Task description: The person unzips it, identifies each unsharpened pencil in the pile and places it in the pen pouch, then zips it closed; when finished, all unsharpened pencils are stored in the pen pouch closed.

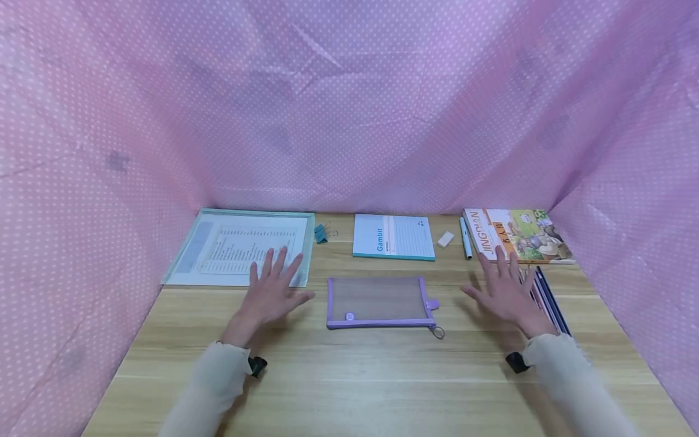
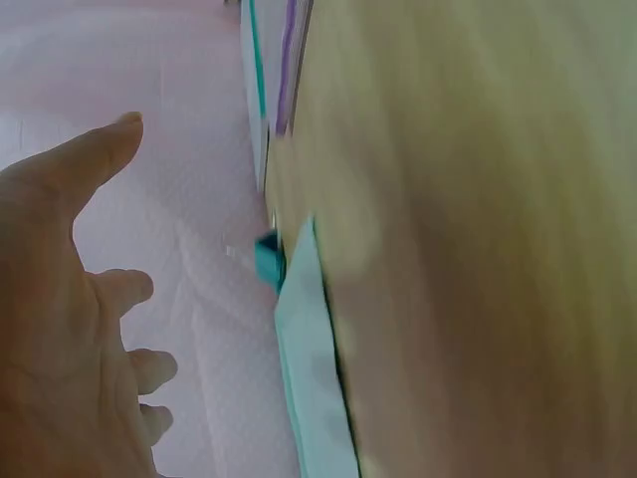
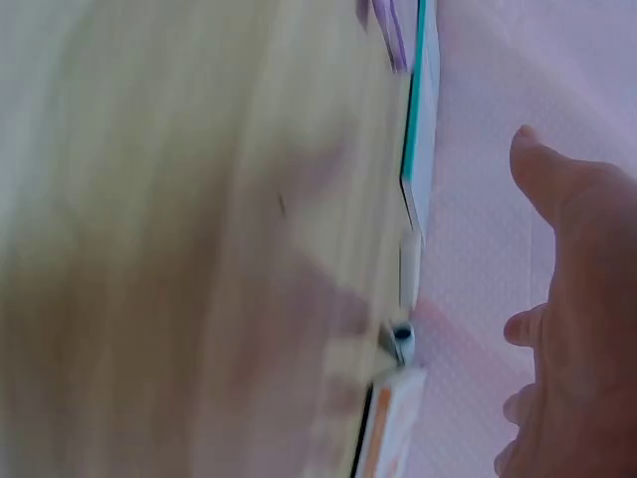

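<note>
My left hand [image 1: 267,297] hovers with spread fingers over the near right edge of a clear plastic folder [image 1: 188,249] with a printed sheet inside. My right hand [image 1: 508,294], fingers also spread, is above the table just in front of a picture-covered book [image 1: 526,233]. It partly hides some slim dark and pinkish items [image 1: 553,303], whose kind I cannot tell. Between the hands lies a purple-edged mesh zipper pouch [image 1: 377,300], flat, with a ring at its near right corner. Neither hand holds anything. Both wrist views show the left palm [image 2: 60,339] and right palm [image 3: 592,339] raised off the wood.
Along the back lie a teal binder clip [image 1: 321,234], a light-blue notebook [image 1: 393,237], a white eraser [image 1: 445,239] and a light-blue pen [image 1: 466,238] beside the book. A pink dotted cloth [image 1: 349,121] encloses the wooden table [image 1: 382,382] at the back and sides.
</note>
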`<state>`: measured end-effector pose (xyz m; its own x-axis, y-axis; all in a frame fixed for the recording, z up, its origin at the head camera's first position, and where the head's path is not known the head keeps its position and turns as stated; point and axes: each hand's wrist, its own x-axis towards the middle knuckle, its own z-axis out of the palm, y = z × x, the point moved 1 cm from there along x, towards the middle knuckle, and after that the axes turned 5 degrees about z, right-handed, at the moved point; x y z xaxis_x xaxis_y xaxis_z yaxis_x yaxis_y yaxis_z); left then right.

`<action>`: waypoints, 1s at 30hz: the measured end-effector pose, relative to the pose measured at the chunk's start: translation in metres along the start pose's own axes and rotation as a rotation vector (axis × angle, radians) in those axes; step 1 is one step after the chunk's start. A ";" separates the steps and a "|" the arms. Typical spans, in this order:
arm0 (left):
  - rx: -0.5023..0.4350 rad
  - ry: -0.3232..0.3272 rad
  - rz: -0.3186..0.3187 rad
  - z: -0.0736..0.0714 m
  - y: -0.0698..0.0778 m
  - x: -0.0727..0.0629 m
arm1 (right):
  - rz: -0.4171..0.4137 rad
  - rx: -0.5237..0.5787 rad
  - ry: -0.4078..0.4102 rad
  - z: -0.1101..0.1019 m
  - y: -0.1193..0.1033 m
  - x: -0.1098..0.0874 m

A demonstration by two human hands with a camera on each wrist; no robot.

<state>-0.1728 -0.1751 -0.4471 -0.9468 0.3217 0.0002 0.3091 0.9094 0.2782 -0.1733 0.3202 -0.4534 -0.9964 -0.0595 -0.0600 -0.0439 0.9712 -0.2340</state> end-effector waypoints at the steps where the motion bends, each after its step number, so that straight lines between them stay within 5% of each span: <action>1: 0.001 -0.001 0.015 0.003 0.004 -0.001 | -0.007 -0.003 -0.001 0.003 -0.004 -0.001; 11: 0.025 -0.060 0.113 0.023 0.035 -0.004 | -0.070 0.034 -0.077 0.033 -0.042 -0.011; 20: -0.004 -0.216 0.141 0.039 0.043 -0.005 | -0.094 0.140 -0.175 0.051 -0.060 -0.018; 30: -0.002 -0.247 0.142 0.044 0.050 -0.001 | -0.137 0.297 -0.220 0.049 -0.073 -0.023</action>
<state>-0.1521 -0.1185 -0.4754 -0.8435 0.5008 -0.1943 0.4368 0.8500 0.2944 -0.1432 0.2392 -0.4826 -0.9419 -0.2638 -0.2078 -0.1208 0.8435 -0.5233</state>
